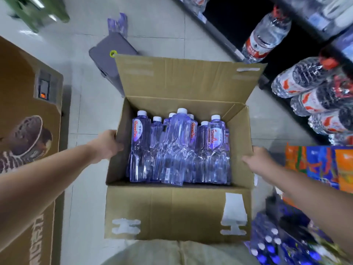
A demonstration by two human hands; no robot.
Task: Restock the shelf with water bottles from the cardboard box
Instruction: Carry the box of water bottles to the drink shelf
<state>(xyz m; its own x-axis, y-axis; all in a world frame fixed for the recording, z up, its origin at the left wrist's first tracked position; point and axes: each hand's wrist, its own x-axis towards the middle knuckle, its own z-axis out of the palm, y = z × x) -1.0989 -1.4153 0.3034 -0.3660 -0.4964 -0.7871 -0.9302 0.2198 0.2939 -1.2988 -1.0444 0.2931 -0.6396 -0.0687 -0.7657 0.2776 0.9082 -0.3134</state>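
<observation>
An open cardboard box [177,213] fills the middle of the head view, its flaps spread. Inside stand several clear water bottles [177,148] with purple tint, white caps and red lettering. My left hand [107,144] grips the box's left wall, fingers curled over its edge. My right hand [257,161] grips the right wall the same way. The shelf [225,35] runs along the right, with large red-labelled water bottles [267,37] lying on it.
A tall brown carton [28,150] with a printed cup stands at the left. A grey case [112,54] lies on the tiled floor behind the box. Bright snack packs [321,165] and small capped bottles [271,247] crowd the lower right shelves.
</observation>
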